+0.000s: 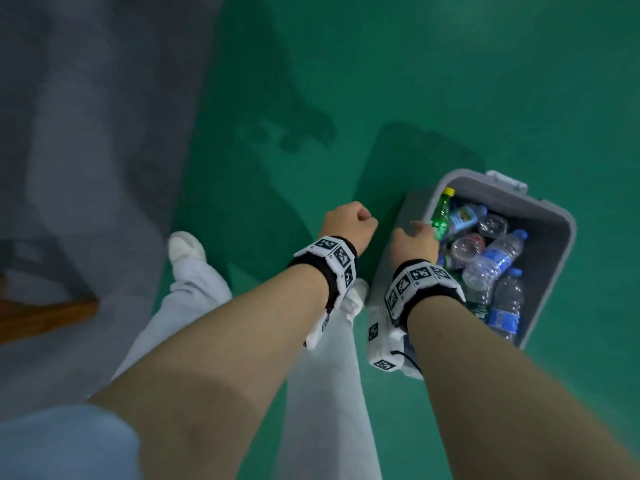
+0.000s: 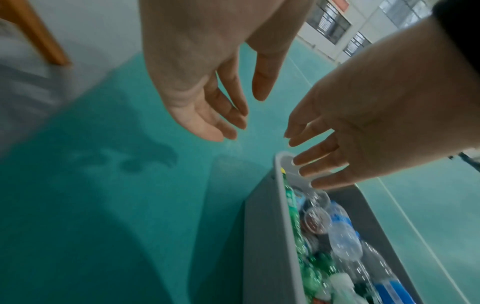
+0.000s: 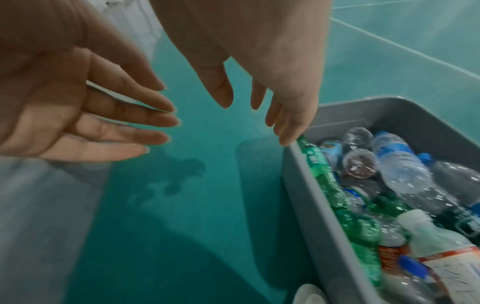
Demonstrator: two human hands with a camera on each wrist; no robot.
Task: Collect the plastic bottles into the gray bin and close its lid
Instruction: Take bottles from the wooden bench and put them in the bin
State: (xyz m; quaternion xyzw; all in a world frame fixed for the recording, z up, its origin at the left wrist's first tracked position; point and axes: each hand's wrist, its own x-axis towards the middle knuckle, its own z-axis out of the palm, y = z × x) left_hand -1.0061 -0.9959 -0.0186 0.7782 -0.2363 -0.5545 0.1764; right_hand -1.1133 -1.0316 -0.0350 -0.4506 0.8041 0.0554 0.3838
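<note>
The gray bin (image 1: 568, 237) stands open on the green floor at the right, filled with several plastic bottles. A green bottle (image 1: 441, 214) with a yellow cap lies along its left wall, and a clear bottle with a blue label (image 1: 495, 261) lies in the middle. My right hand (image 1: 414, 242) hovers over the bin's left rim (image 3: 311, 185) with fingers straight and empty, and one fingertip (image 3: 285, 142) is at the rim. My left hand (image 1: 348, 225) hangs just left of the bin, holding nothing, its fingers (image 2: 228, 115) relaxed. A gray panel (image 2: 259, 246) runs down the bin's left side; I cannot tell if it is the lid.
A white latch (image 1: 507, 180) sits on the bin's far edge. My legs in light trousers and white shoes (image 1: 185, 247) stand left of the bin. A gray floor area and a wooden piece (image 1: 45, 317) lie at the far left. Green floor stretches beyond the bin.
</note>
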